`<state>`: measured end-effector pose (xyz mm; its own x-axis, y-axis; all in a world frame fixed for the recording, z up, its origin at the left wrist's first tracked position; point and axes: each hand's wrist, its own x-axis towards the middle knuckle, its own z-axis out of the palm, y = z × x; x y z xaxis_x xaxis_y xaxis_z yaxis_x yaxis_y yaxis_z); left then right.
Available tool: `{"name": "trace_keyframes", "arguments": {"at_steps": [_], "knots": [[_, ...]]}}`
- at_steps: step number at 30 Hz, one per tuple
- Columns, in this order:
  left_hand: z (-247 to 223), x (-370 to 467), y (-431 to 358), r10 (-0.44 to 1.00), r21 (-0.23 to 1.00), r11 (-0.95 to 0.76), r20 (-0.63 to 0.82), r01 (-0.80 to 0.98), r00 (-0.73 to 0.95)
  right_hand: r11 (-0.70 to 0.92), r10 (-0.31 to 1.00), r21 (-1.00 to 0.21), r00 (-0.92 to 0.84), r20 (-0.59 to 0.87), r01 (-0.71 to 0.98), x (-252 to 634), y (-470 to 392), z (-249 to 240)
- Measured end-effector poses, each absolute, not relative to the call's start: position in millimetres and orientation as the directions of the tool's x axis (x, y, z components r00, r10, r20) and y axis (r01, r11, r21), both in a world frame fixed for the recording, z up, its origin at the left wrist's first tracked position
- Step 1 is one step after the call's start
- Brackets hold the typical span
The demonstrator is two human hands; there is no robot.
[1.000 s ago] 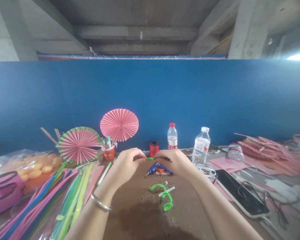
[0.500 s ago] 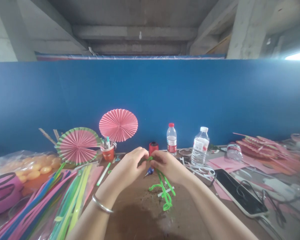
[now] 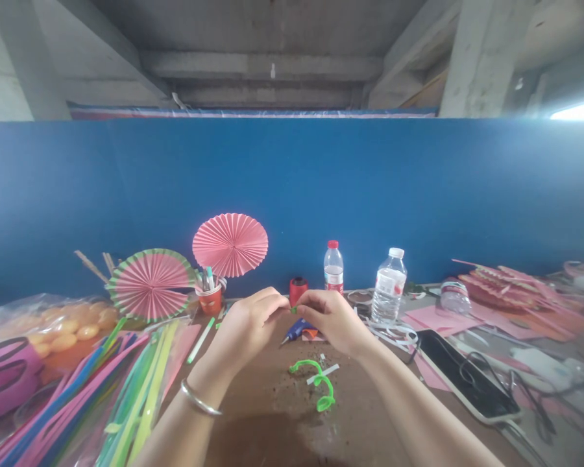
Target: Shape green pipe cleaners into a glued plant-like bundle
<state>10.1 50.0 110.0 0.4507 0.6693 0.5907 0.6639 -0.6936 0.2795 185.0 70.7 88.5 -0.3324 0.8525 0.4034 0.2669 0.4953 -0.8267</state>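
Since half a second earlier, the dangling green stem had gone from the hands. Both hands, left (image 3: 246,324) and right (image 3: 331,319), met fingertip to fingertip above the brown table (image 3: 272,415), fingers pinched shut on a small green piece (image 3: 293,310). A curled green pipe cleaner (image 3: 321,383) lay below, before a blue partition (image 3: 418,194).

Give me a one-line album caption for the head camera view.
Left hand and right hand pinch a small green piece above a curled green pipe cleaner.
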Motion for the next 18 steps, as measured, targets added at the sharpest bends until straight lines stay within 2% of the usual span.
{"name": "trace_keyframes", "arguments": {"at_steps": [5, 9, 14, 18], "knots": [[112.4, 13.8, 45.0, 0.706, 0.305, -0.633, 0.605, 0.711, 0.368, 0.575, 0.816, -0.736, -0.325, 0.478, 0.357, 187.9, 63.4, 95.7], [116.3, 14.3, 44.3, 0.761, 0.335, -0.580, 0.548, 0.742, 0.347, 0.604, 0.796, -0.704, -0.319, 0.514, 0.374, 185.2, 60.7, 97.9], [120.1, 13.0, 42.6, 0.802, 0.408, -0.573, 0.456, 0.711, 0.385, 0.572, 0.816, -0.750, -0.321, 0.481, 0.331, 181.6, 60.0, 96.8], [117.2, 13.2, 43.3, 0.852, 0.558, -0.519, 0.402, 0.648, 0.337, 0.508, 0.839, -0.837, -0.335, 0.429, 0.201, 179.6, 62.9, 92.8]]}}
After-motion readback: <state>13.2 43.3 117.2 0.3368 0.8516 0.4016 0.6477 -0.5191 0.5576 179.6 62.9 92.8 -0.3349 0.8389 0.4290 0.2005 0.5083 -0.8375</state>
